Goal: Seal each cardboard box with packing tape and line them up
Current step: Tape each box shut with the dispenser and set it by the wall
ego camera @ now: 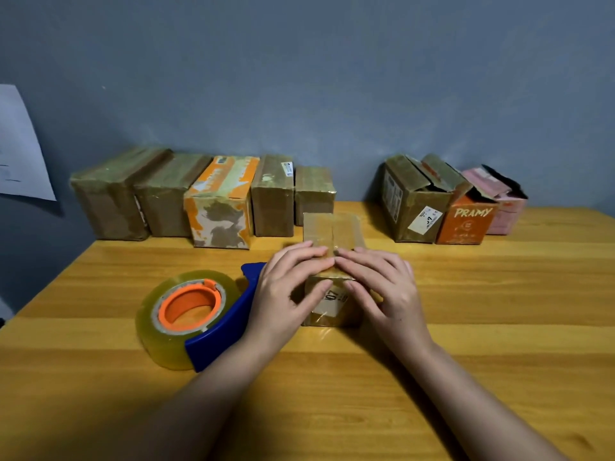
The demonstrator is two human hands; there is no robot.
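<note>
Both hands pressed the tape down over the near edge of a small box on the tabletop.

The small box (332, 261) sat mid-tabletop (482, 311), in front of the sealed row (203, 197) along the wall and just right of the tape dispenser (196, 317). The left hand (286, 287) and right hand (382, 287) lay over its near top edge, fingers fairly straight and flat on top, thumbs down the front face, grasping nothing, only pressing. A strip of tape (332, 227) ran along the top seam. To do this well, I judged, the fingers should smooth outward from the seam and down the front (so no bubbles or lifted ends remain), with the box held steady. Three open boxes (456, 207) waited at the right.
</note>
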